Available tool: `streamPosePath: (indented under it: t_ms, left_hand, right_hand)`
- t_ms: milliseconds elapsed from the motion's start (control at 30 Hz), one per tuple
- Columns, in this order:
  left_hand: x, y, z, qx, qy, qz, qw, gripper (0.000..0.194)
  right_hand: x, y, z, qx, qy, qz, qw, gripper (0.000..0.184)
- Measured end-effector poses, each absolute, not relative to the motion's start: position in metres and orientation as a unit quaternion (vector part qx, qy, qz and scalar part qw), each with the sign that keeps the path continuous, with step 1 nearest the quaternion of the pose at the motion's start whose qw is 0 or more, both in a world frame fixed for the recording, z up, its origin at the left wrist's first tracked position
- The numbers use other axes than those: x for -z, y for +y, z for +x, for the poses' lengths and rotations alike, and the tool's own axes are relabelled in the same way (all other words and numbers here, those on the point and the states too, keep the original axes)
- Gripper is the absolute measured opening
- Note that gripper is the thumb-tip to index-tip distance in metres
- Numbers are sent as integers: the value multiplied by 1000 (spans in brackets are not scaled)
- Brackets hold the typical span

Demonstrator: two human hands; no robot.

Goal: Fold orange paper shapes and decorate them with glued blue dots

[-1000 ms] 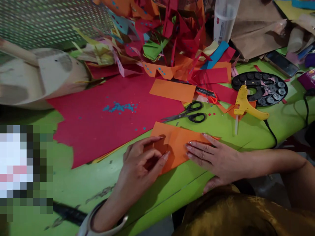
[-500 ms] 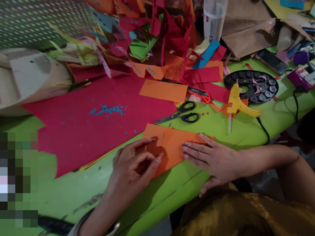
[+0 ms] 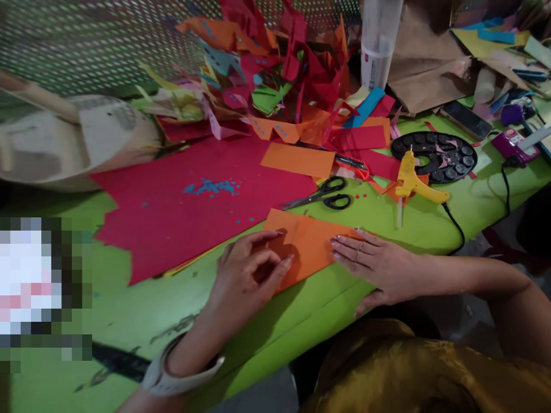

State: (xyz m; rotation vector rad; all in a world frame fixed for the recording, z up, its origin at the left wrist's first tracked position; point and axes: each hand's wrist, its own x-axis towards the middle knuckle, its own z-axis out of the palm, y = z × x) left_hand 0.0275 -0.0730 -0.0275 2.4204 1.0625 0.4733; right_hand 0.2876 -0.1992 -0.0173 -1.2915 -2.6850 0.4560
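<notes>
Left hand point(image 3: 245, 267) loosely curled at left part of orange sheet point(image 3: 312, 252), thumb and forefinger apart. Right hand point(image 3: 381, 265) flat, fingers extended, resting on sheet's right end. Sheet lies on green table point(image 3: 258, 338), long axis roughly left-right, narrowing rightward, right end partly hidden. Just beyond: black-handled scissors point(image 3: 321, 196), blades toward red paper point(image 3: 172, 229) bearing blue bits point(image 3: 213, 187). Farther right: yellow glue gun point(image 3: 408, 180), black palette point(image 3: 457, 149). Behind: folded-paper heap point(image 3: 279, 100).

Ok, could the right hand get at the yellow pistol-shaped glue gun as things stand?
Probably yes. The right hand rests partly on the orange paper sheet, and only bright green tabletop shows between that hand and the glue gun, so nothing seems to block it.
</notes>
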Motion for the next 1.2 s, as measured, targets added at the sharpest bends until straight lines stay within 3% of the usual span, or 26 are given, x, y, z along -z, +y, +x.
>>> streamPosePath:
  t_ms: [167, 433, 600, 733, 900, 1200]
  left_hand:
    - [28, -73, 30, -163, 398, 874, 227, 32]
    - [26, -73, 33, -141, 402, 874, 235, 32]
    - [28, -75, 33, -148, 387, 893, 178, 26]
    - [37, -77, 32, -146, 354, 918, 109, 45]
    - [47, -70, 35, -53, 206, 974, 82, 60]
    - [41, -60, 37, -21, 171, 979, 111, 55]
  right_hand:
    - [20, -202, 293, -148, -886, -435, 57, 96]
    - [19, -199, 293, -132, -888, -438, 49, 92]
    - [22, -199, 294, -117, -888, -441, 52, 89]
    - [23, -199, 295, -120, -886, -445, 55, 91]
    - [23, -197, 296, -126, -886, -445, 48, 89]
    - [25, -196, 296, -124, -878, -459, 54, 89]
